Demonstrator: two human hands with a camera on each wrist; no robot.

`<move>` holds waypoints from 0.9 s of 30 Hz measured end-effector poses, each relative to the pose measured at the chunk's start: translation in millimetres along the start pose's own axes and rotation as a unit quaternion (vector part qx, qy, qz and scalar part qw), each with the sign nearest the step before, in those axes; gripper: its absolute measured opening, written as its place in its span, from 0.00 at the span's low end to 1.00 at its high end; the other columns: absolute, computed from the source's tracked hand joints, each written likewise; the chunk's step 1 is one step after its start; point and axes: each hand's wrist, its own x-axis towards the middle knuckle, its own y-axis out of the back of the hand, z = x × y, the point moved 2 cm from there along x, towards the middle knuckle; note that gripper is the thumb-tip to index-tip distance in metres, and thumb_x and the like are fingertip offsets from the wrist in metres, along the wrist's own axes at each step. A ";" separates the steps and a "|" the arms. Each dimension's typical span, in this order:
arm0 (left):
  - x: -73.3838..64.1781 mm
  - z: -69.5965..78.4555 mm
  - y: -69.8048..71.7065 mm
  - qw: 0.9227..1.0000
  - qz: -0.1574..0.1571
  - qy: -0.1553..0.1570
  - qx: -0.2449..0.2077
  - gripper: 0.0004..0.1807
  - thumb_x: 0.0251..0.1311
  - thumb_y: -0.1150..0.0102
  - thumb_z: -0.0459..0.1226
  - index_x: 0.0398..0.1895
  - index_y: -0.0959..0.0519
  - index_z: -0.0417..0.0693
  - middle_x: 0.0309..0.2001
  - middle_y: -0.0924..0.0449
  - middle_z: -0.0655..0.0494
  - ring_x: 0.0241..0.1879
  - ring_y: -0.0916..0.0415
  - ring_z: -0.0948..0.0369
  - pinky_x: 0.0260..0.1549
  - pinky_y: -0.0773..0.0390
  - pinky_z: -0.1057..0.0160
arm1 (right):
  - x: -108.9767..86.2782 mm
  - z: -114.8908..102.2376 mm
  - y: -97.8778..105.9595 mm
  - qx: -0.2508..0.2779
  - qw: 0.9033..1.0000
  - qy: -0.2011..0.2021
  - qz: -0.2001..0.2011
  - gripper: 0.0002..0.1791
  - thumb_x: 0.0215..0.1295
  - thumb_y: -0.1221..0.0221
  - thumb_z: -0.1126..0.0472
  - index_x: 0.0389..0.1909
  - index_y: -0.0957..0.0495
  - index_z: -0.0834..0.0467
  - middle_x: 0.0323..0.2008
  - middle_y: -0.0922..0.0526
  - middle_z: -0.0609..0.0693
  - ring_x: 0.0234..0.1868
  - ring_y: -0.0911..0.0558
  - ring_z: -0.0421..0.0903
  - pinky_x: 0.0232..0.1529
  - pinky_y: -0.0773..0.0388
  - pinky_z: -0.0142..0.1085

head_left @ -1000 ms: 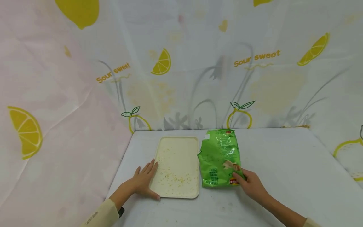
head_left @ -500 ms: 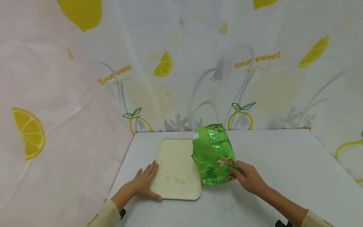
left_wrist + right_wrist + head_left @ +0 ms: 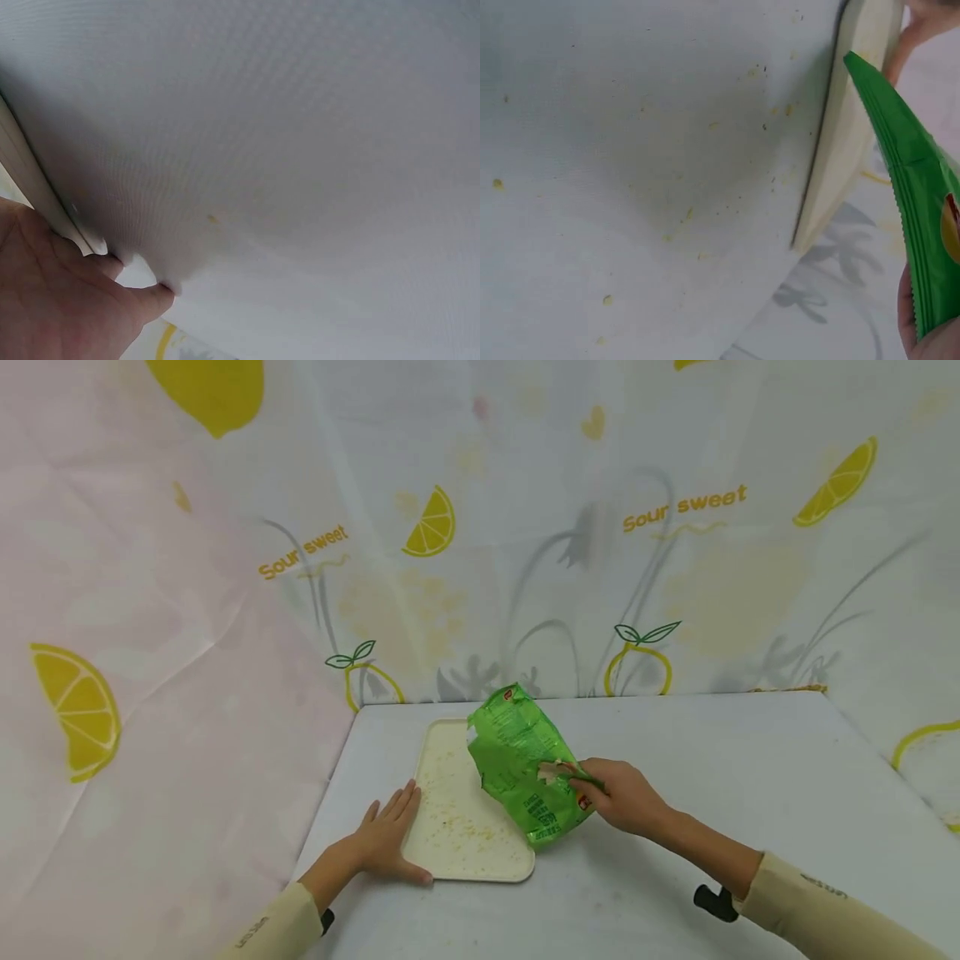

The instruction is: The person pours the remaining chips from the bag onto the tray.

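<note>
In the head view a cream rectangular tray [image 3: 435, 860] dotted with yellowish crumbs lies on the white table. My left hand [image 3: 386, 839], fingers straight and thumb spread, rests against its left side and lower left corner. A green snack bag [image 3: 513, 747] tilts leftward over the tray's right part, covering that side. My right hand [image 3: 626, 793] pinches the bag's lower right edge between thumb and fingers. The right wrist view shows the bag's crimped edge [image 3: 904, 187] close up, with the tray's side [image 3: 847, 127] behind it. What the bag contains is hidden.
Small crumbs [image 3: 690, 214] are scattered on the white tabletop [image 3: 712, 777] in the right wrist view. A lemon-printed cloth [image 3: 525, 527] hangs behind the table, and a pinkish one [image 3: 172, 718] stands along the left.
My right hand has lifted the bag from beside the tray and carried it left over the tray, turning its top leftward. The left hand stays at the tray's edge.
</note>
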 end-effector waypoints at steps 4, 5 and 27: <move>4.0 3.3 -1.7 1.000 0.001 -0.003 -0.007 0.79 0.33 0.35 0.77 0.79 0.60 0.38 0.80 0.67 0.41 0.79 0.62 0.42 0.69 0.57 0.30 | 0.1 -1.4 3.8 -0.003 1.000 -0.010 -0.004 0.10 0.66 0.38 0.64 0.27 0.23 0.49 0.20 0.28 0.37 0.20 0.33 0.29 0.22 0.32 0.28; 4.9 3.4 -2.3 1.000 0.001 -0.005 -0.007 0.79 0.33 0.35 0.77 0.79 0.60 0.38 0.80 0.67 0.41 0.79 0.62 0.42 0.69 0.57 0.30 | -0.5 -2.0 5.2 -0.001 1.000 -0.011 -0.004 0.10 0.66 0.38 0.64 0.26 0.24 0.49 0.20 0.28 0.37 0.20 0.34 0.29 0.21 0.33 0.28; -3.3 2.1 -1.3 1.000 -0.006 -0.002 0.008 0.77 0.37 0.36 0.75 0.79 0.60 0.38 0.80 0.65 0.40 0.78 0.59 0.42 0.68 0.55 0.30 | 1.3 -2.2 9.3 0.035 0.999 0.010 0.028 0.12 0.67 0.39 0.66 0.25 0.24 0.50 0.19 0.27 0.39 0.19 0.34 0.29 0.20 0.32 0.28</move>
